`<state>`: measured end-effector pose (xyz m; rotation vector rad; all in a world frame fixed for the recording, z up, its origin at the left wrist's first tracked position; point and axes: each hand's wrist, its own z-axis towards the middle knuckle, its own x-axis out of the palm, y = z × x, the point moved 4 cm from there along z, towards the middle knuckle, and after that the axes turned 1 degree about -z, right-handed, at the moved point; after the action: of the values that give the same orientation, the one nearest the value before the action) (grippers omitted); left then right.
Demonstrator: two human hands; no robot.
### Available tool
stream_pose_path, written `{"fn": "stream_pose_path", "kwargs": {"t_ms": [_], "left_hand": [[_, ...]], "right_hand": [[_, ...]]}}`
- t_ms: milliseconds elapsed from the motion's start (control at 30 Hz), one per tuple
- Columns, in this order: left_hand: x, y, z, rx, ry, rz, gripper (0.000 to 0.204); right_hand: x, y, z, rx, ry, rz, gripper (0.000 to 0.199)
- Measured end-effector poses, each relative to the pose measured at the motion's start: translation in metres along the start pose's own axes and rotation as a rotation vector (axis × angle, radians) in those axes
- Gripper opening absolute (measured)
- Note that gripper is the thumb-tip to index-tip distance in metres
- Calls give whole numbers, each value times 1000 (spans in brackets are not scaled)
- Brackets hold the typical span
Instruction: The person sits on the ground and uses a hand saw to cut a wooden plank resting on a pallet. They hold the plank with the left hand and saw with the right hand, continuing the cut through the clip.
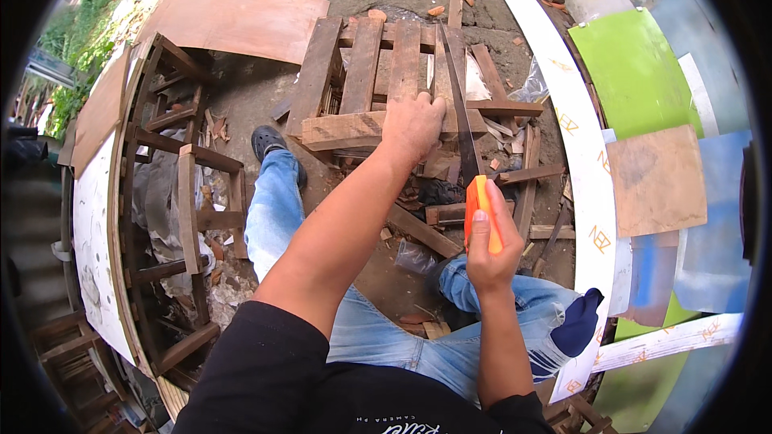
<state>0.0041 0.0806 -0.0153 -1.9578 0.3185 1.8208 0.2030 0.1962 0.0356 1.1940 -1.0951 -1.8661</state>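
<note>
My right hand (492, 251) is closed round the orange and yellow handle (481, 209) of a handsaw. Its long dark blade (460, 104) points away from me and lies along the right side of a slatted wooden frame (371, 64), across or beside the rightmost slat. I cannot tell how deep the teeth sit in the wood. My left hand (414, 124) grips the frame's near rail (342, 130), just left of the blade, with its fingers curled over the edge and partly hidden. The frame stands off the ground in front of my knees.
Wood offcuts (527, 185) and chips litter the ground beneath and right of the frame. On the left stands a wooden framework (193, 209); behind it lies a brown plywood sheet (233, 16). A long white board (583, 169) and green panels (635, 72) line the right side.
</note>
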Motion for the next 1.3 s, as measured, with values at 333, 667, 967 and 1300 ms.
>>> {"fn": "stream_pose_path", "kwargs": {"t_ms": [333, 667, 967, 1300], "left_hand": [[6, -3, -4, -26, -104, -24, 47], [-1, 5, 4, -131, -64, -30, 53], [-21, 18, 25, -117, 190, -96, 72], [-19, 37, 38, -133, 293, -221, 99]], "right_hand": [[3, 27, 25, 171, 3, 108, 45], [-6, 46, 1, -382, -129, -3, 49], [-63, -14, -32, 108, -156, 181, 48], [-61, -26, -46, 104, -71, 155, 45]]}}
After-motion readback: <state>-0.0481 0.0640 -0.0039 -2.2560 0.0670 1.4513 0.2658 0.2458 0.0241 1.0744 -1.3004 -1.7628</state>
